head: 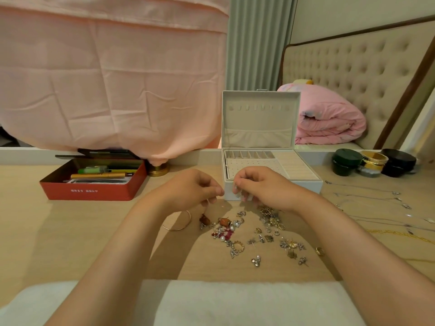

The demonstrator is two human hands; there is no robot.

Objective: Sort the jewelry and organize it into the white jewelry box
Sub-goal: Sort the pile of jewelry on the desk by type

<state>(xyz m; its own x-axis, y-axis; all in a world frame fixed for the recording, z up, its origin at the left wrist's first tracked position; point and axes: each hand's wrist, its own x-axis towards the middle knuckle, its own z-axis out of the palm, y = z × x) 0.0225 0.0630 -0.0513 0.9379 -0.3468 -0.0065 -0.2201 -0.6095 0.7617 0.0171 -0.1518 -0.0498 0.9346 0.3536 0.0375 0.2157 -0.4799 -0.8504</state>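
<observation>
The white jewelry box (pixel 306 183) stands open on the wooden desk, lid upright, with a perforated earring panel and ring rolls inside. Just in front of it both hands hover close together. My left hand (pixel 193 187) has its fingers curled and pinches a thin wire hook from which a brownish drop earring (pixel 204 219) dangles. My right hand (pixel 261 187) pinches a tiny silver piece at its fingertips. Below the hands lies a scattered pile of earrings and rings (pixel 263 234). A thin gold bangle (pixel 177 223) lies left of the pile.
A red tin (pixel 94 184) of pens sits at the left. Three jars (pixel 374 162) stand at the back right, with thin chain necklaces (pixel 367 196) laid out below them. A pink cloth hangs over the back. A white cushion lies along the near edge.
</observation>
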